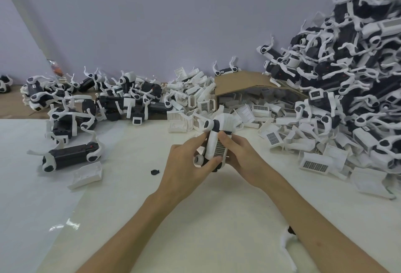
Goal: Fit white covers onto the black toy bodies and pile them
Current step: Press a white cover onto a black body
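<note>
Above the table (195,218), toy (213,142) was held in both hands, left hand (186,164) curled round its near end, right hand (243,155) clamped on its side, long axis ran away from the person, head end pointed toward the wall (130,33).

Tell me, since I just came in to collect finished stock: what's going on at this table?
A person is holding one toy body in both hands. The left hand grips its lower end and the right hand holds a white cover with a grille on it. Loose covers spill from a cardboard box behind. Bare black bodies lie at the left, and a tall pile of covered toys rises on the right.
</note>
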The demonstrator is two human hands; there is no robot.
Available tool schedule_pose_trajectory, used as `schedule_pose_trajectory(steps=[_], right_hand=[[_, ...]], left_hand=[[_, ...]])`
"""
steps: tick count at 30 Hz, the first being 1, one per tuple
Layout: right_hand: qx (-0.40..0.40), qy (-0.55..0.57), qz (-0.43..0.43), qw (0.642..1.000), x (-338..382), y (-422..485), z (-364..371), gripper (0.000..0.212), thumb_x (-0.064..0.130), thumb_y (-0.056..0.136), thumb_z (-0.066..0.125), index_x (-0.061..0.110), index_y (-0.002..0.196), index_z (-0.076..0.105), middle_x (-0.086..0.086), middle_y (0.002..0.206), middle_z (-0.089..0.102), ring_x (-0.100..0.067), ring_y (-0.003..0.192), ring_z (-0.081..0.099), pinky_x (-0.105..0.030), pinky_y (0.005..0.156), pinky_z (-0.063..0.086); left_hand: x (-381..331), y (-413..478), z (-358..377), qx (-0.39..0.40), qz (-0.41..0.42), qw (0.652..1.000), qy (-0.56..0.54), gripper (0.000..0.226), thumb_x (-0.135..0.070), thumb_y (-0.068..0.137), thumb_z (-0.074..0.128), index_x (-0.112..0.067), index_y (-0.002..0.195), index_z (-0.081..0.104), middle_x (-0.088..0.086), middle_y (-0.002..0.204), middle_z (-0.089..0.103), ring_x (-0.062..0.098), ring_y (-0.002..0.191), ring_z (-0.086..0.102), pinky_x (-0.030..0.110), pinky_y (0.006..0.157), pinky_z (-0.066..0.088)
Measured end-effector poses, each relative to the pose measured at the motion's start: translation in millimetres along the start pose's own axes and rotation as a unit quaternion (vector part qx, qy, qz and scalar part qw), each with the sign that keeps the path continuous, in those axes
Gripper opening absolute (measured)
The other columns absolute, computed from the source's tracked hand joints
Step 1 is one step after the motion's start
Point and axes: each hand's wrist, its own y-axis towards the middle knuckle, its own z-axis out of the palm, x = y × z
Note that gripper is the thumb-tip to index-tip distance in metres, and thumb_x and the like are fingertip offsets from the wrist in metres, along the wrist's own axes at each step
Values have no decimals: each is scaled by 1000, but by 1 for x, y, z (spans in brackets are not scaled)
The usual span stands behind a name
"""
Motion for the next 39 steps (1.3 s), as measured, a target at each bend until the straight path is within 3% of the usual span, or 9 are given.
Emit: schedule_pose_trajectory(steps=[4,10,14,18,20,24,29,33,39], right_hand=[[47,-71,-24,996,-2,-1,-4,33,23,93,68,5,120,64,-6,106,75,-20,94,72,-25,74,54],[1,-125,-60,990,-7,0,0,12,19,88,73,16,99,71,0,90,77,-11,79,73,-20,68,53],[-18,-129,-71,989,-9,0,1,20,26,84,77,19,102,71,-2,93,78,-15,84,74,-22,70,54],[-10,-100,-52,994,-8,1,-1,38,34,84,68,14,117,67,-5,109,76,-19,103,72,-29,85,57],[8,-96,-48,994,-8,2,-3,38,30,91,63,12,125,64,-5,116,74,-20,111,69,-34,95,56],[0,-158,-62,986,-10,4,-2,31,22,98,62,12,127,65,4,117,74,-9,112,67,-19,93,51],[-16,-232,-71,970,-14,6,-2,28,24,99,62,16,125,67,4,116,73,-9,109,68,-24,95,53],[-20,-339,-92,936,-18,3,-1,20,28,99,63,33,117,67,19,102,73,3,87,66,-11,74,46],[-31,-354,-122,927,-16,1,-3,21,43,92,66,28,107,72,18,94,73,-4,87,66,-18,76,46]], left_hand=[[1,0,0,21,10,999,-36,44,-32,90,71,-35,132,59,-16,94,73,12,76,67,31,72,55],[4,1,1,11,16,998,-59,37,-17,90,70,-27,126,65,-14,90,74,8,80,70,10,67,49],[3,1,1,14,4,996,-85,35,-17,91,72,-25,125,67,-14,92,74,3,79,67,9,69,47],[4,2,3,6,-51,993,-111,45,-22,92,73,-28,135,62,-18,100,74,3,90,65,9,78,44],[5,4,2,-7,-81,985,-150,42,-23,94,71,-27,135,62,-13,107,74,7,96,69,20,85,51],[7,7,-2,-32,-116,969,-217,34,-15,96,68,-30,126,62,-6,111,75,18,99,72,43,89,58],[6,7,0,-23,-156,951,-268,22,-12,100,59,-26,114,69,-6,101,78,11,89,73,21,74,56],[7,10,-4,-16,-215,926,-310,23,-21,103,52,-19,104,75,3,97,78,18,88,72,28,81,56],[6,9,-3,-21,-198,938,-285,15,-27,99,61,-22,104,74,-7,94,78,6,89,72,14,73,53]])
